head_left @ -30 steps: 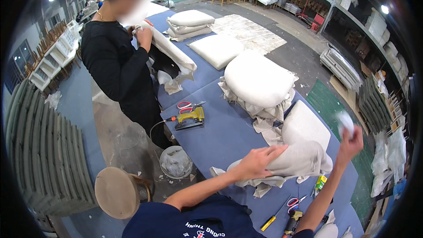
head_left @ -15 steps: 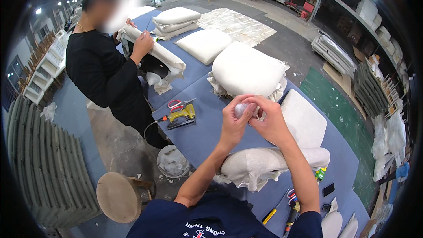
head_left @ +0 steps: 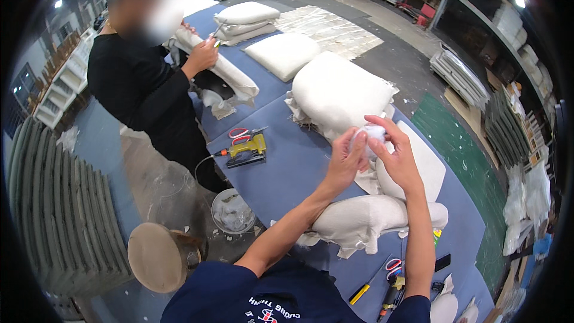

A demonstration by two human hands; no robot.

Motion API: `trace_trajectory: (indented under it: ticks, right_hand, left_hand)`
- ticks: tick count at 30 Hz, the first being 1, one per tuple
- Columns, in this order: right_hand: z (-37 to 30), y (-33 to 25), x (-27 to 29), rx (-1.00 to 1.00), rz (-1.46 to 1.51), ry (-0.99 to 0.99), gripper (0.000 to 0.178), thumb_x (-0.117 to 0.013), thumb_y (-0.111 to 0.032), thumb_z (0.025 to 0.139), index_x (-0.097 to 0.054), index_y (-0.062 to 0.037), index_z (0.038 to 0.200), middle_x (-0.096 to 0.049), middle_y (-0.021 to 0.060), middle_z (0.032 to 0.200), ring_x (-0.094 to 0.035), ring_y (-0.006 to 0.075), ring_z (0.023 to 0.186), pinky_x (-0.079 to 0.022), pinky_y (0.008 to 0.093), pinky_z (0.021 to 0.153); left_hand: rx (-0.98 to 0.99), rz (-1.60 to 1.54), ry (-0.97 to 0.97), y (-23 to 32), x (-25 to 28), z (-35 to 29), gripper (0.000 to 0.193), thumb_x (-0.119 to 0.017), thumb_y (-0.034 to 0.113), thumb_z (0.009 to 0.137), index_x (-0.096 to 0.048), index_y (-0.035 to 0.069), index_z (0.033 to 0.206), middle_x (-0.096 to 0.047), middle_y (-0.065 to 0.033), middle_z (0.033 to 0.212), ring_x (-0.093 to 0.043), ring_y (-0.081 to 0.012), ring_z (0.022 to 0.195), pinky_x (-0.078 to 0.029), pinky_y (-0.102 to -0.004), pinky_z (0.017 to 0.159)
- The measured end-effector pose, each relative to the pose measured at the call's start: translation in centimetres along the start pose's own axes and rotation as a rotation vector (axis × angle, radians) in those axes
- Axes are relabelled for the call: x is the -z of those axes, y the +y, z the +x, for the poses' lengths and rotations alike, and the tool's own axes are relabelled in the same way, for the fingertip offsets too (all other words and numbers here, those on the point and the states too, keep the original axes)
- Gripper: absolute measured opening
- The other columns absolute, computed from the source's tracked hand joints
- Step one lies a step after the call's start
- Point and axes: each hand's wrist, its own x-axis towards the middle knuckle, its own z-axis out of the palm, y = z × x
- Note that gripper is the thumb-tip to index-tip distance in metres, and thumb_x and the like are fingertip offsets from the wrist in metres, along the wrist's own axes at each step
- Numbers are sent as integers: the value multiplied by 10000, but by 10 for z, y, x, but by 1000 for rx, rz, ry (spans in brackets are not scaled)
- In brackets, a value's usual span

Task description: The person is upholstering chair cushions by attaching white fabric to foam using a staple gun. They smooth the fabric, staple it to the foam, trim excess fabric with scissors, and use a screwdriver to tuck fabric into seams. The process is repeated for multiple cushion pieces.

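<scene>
Both hands are raised over the work table, closed round a small whitish wad [head_left: 375, 134], translucent and crumpled. Its exact kind I cannot make out. My left hand [head_left: 347, 158] grips its near-left side, and my right hand [head_left: 397, 154] curls over it from the right. Just below my wrists lies a cream fabric-covered cushion [head_left: 353, 221] with loose cloth edges. Beyond my fingers sits a large cream padded seat [head_left: 338, 90], its fabric hanging ragged at the rim. A flat cream panel [head_left: 427, 170] lies to the right, partly behind my right hand.
On the blue table [head_left: 281, 155] lie a yellow staple gun [head_left: 248, 148] and red-handled scissors [head_left: 240, 136]. Nearer are a yellow-handled tool [head_left: 360, 293] and more scissors [head_left: 393, 265]. A bucket [head_left: 233, 210] and round stool [head_left: 156, 257] stand left. A co-worker [head_left: 137, 84] handles a padded piece.
My hands have moved right with the wad, and the fingers have loosened somewhat, showing more of it. The near cushion appears slightly shifted. The co-worker's hand now holds a thin tool upright.
</scene>
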Motion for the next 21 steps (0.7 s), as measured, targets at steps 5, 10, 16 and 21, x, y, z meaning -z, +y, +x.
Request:
trace_trajectory:
  ticks: [5, 10, 16, 21]
  right_hand:
    - [-2, 28, 20, 30, -157, -24, 153, -676, -114, 943, -701, 34, 911, -635, 90, 711, -554, 159, 622, -430, 320, 600]
    - [10, 32, 19, 141, -209, 72, 128, -652, -66, 912, -663, 37, 836, -582, 93, 676, -499, 131, 580, -381, 299, 543]
    - [18, 44, 16, 18, -94, 11, 246, -659, -112, 951, -583, 25, 762, -482, 61, 631, -403, 125, 567, -319, 311, 517]
    - [14, 63, 31, 96, -424, 225, 405, -633, -171, 999, -468, 28, 688, -384, 44, 594, -326, 108, 574, -261, 348, 508]
  left_hand:
    - [56, 16, -120, -3, -8, 7, 336, -475, 343, 1111, -591, 47, 1002, -459, 55, 621, -388, -21, 509, -320, -222, 451]
    - [77, 135, -208, -15, 2, 23, 383, -450, 337, 1120, -620, 33, 961, -440, 53, 614, -352, -34, 505, -305, -232, 462]
    - [79, 138, -156, -21, 6, 30, 442, -452, 394, 1113, -585, 74, 839, -424, 57, 587, -339, -32, 499, -289, -240, 454]
    - [184, 146, -298, -27, 9, 29, 512, -463, 425, 1105, -472, 117, 696, -403, 54, 569, -323, -35, 492, -284, -256, 455]
